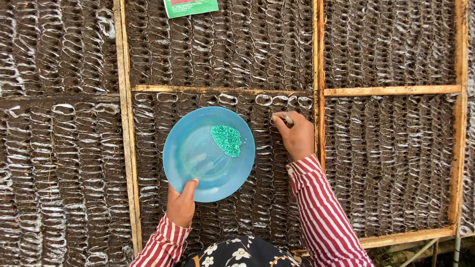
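Floral-patterned dark cloth (237, 254) is seen at the bottom edge, closest to the lens, with two red-and-white striped sleeves (321, 212) reaching out from it. A round blue plate (190, 155) is gripped at its near rim by the left hand (181, 202), the thumb laid over the edge and the fingers hidden beneath. A small heap of green granules (226, 139) is carried on the plate, right of its middle. The plate is held just above the seedling bed, in the middle panel below a wooden crossbar (222, 89). The right hand (296, 136) is placed just beside the plate's far right edge, its fingers pinched narrowly together at a pocket opening; a small pale object is seen between the fingertips, too small to be made out. Rows of soil-filled plastic pockets (386, 163) are spread all around, divided into panels by wooden frame strips (126, 148). A green paper packet (190, 7) is seen lying on the pockets at the top edge.
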